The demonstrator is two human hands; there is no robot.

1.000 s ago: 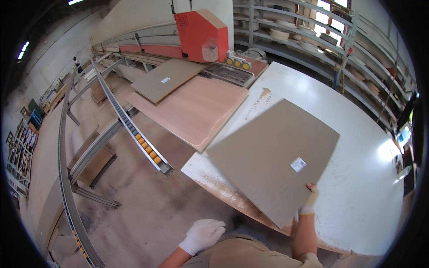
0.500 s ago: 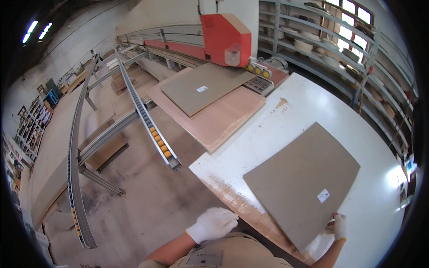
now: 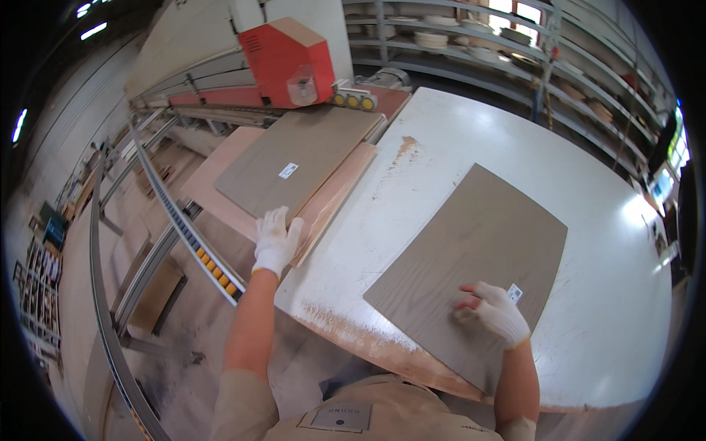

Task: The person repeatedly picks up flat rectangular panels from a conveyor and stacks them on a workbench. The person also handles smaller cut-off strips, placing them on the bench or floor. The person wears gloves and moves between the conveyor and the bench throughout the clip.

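My left hand [image 3: 276, 242], in a white glove, reaches forward with its fingers apart. Its fingertips are at the near edge of a grey-brown wood panel [image 3: 272, 154] with a small white label; whether they press on it I cannot tell. That panel lies on a pinkish board [image 3: 344, 176] beside the machine. Over a second grey-brown panel [image 3: 507, 220] on the white table, my right hand [image 3: 500, 312] hovers with fingers loosely bent and apart, bare fingertips showing. Nothing shows in its grasp. Next to it is that panel's white label [image 3: 515, 293].
The white table [image 3: 603, 331] has a worn, chipped front edge. A machine with a red housing [image 3: 287, 62] stands at the far left, a row of yellow round parts [image 3: 353, 100] beside it. Roller rails [image 3: 184, 224] run along the left. Metal shelves [image 3: 471, 51] line the back.
My left hand has moved from near my body forward to the far panel's edge. My right hand has left the nearer panel's edge and come in over its surface. The view has turned right.
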